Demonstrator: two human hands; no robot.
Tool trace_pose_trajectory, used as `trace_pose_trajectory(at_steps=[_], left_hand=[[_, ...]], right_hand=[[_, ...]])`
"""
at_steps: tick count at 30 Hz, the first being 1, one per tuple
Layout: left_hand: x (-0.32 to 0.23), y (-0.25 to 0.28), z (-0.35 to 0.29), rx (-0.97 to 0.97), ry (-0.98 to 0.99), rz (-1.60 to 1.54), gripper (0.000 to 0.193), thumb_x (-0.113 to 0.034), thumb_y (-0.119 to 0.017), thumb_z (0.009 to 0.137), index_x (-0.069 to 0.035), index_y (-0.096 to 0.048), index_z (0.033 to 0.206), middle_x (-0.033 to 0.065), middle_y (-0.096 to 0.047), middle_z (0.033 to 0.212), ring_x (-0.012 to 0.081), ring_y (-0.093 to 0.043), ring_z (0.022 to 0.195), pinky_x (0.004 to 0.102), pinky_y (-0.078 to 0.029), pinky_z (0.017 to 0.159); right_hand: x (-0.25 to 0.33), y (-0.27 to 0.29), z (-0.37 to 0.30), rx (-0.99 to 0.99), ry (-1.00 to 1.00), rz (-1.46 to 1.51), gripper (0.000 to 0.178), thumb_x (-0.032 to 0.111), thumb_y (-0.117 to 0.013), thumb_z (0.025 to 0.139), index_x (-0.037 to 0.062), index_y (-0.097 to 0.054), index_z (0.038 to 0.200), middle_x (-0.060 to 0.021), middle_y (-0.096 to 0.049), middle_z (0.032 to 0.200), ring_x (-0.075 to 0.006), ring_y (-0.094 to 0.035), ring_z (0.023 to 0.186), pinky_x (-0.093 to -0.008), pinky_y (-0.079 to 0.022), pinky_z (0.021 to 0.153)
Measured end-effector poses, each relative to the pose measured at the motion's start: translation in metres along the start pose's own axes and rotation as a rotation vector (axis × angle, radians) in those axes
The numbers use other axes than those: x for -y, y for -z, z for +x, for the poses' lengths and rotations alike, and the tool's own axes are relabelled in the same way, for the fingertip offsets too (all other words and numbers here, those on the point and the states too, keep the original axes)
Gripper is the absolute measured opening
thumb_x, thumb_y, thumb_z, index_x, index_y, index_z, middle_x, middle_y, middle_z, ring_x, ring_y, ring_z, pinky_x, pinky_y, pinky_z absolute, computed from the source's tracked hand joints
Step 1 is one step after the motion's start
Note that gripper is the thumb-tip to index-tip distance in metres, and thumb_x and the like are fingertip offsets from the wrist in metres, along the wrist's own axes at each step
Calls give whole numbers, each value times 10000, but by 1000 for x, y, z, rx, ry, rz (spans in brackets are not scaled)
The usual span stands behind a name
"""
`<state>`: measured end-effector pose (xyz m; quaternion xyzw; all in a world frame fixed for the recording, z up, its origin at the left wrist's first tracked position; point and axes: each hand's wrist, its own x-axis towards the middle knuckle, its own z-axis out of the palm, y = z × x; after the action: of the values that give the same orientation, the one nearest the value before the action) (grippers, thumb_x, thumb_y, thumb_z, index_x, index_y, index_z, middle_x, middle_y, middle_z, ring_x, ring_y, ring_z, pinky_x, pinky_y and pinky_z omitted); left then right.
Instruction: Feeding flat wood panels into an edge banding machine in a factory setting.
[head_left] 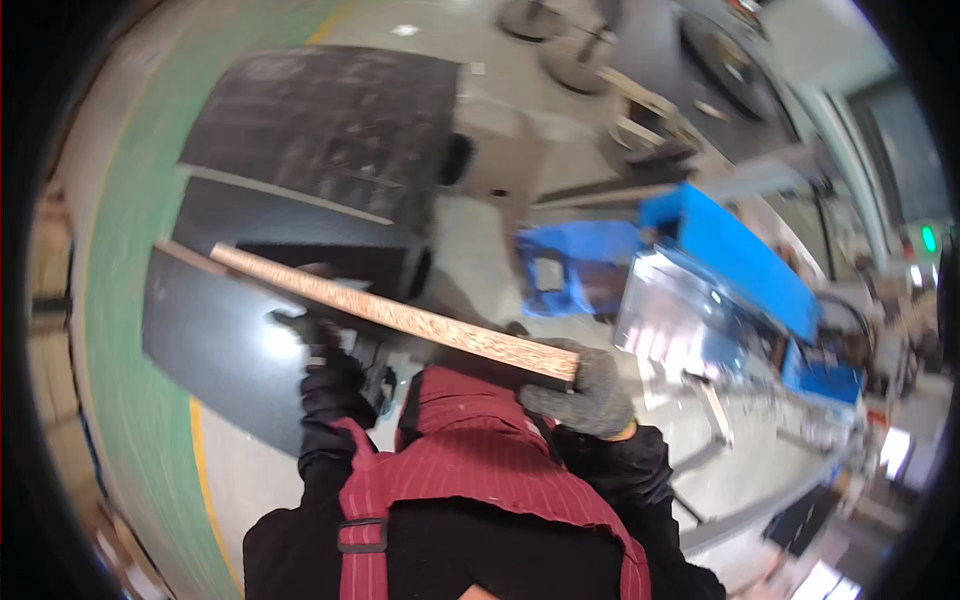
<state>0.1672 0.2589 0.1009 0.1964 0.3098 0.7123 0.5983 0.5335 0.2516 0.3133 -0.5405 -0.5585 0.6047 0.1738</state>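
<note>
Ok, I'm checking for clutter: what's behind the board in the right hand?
Beyond the board in the right hand, dark panels and grey floor show. Whatever the board itself covers can't be seen.

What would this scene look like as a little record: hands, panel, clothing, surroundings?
Right hand: gray-gloved, holding the right end of the chipboard panel
Left hand: beside the panel, grip unclear
Panel edge: pale, speckled, facing the camera
Clothing: red striped apron
Surroundings: dark flat panels, green floor strip, blue casing
</note>
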Motion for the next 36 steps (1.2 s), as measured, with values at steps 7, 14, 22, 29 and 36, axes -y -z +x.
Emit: trace_pose_trajectory(at_steps=[7, 14, 22, 29, 36], left_hand=[[11, -21, 20, -374, 297, -1, 557, -519, -341, 873, -71, -458, 1182, 114, -532, 1114, 276, -481, 1067, 472, -416, 888], [62, -194, -22, -370, 474, -20, 267, -276, -607, 815, -129, -572, 1035, 74, -573, 1021, 214, -549, 928, 381, -486, 798], [99, -215, 7, -616, 407, -18, 222, -251, -614, 817, -122, -601, 998, 35, -603, 956, 132, -583, 790, 262, -508, 621], [97, -242, 26, -391, 245, 45, 247, -261, -589, 831, -90, -598, 1009, 53, -602, 995, 165, -574, 858, 276, -491, 708], [30, -99, 75, -3, 390, -346, 268, -265, -567, 837, -66, -584, 1015, 85, -593, 951, 160, -555, 890, 317, -463, 808]], right_hand=[[-81, 77, -139, -887, -81, 526, 197, 185, -614, 783, 39, -566, 906, -56, -581, 657, -119, -507, 439, -204, -390, 369], [-157, 106, -90, -1417, -32, 765, 201, 234, -629, 795, 76, -512, 838, -7, -507, 620, -86, -455, 433, -198, -354, 329], [-126, 104, -21, -1362, -208, 625, 318, 214, -660, 773, 50, -409, 879, -84, -546, 573, -127, -503, 391, -256, -382, 291], [-142, 122, -18, -1444, -337, 479, 358, 235, -631, 796, 47, -348, 912, -85, -531, 582, -139, -486, 370, -267, -373, 289], [-189, 160, -48, -1533, -353, 181, 397, 295, -601, 810, -18, -399, 945, -133, -545, 714, -201, -533, 534, -316, -430, 456]])
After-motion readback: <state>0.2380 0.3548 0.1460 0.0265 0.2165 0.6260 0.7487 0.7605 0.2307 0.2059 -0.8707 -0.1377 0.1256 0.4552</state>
